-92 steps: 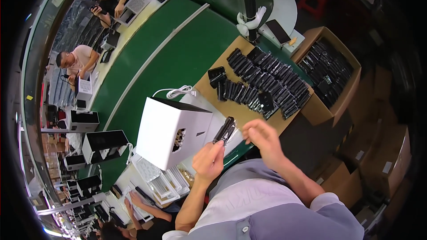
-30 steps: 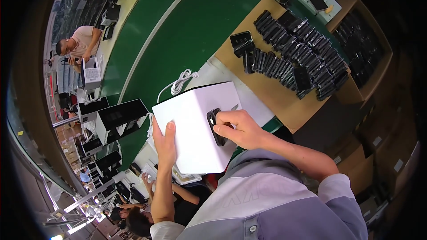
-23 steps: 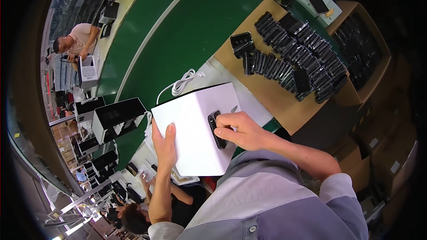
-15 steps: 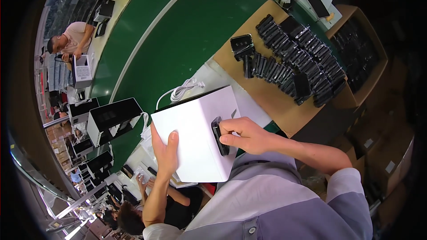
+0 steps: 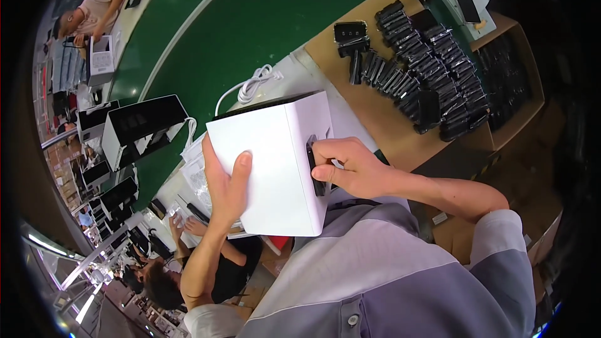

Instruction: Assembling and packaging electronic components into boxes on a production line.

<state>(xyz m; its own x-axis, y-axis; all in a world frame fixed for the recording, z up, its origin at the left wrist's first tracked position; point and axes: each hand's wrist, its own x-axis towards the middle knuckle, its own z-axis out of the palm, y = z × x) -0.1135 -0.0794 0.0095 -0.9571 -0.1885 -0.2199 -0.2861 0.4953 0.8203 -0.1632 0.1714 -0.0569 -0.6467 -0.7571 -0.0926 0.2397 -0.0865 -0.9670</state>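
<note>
In front of my body a white box-shaped appliance housing stands tilted, its dark back edge facing the conveyor. My left hand grips its left side, thumb lying on the white face and the lower fingers hidden. On the right side of the housing sits a black handle-like piece. My right hand is closed on that piece, fingers curled and thumb pressed against it. A coiled white power cord with a plug lies beyond the housing.
Rows of black plastic-wrapped parts cover a cardboard sheet at right, beside an open carton. A green conveyor curves behind. More white-and-black housings stand at left. Co-workers sit at far left and lower left.
The view has shifted, so the housing and both hands sit slightly higher in the picture. My grip looks much the same, with my right hand still at the black piece.
</note>
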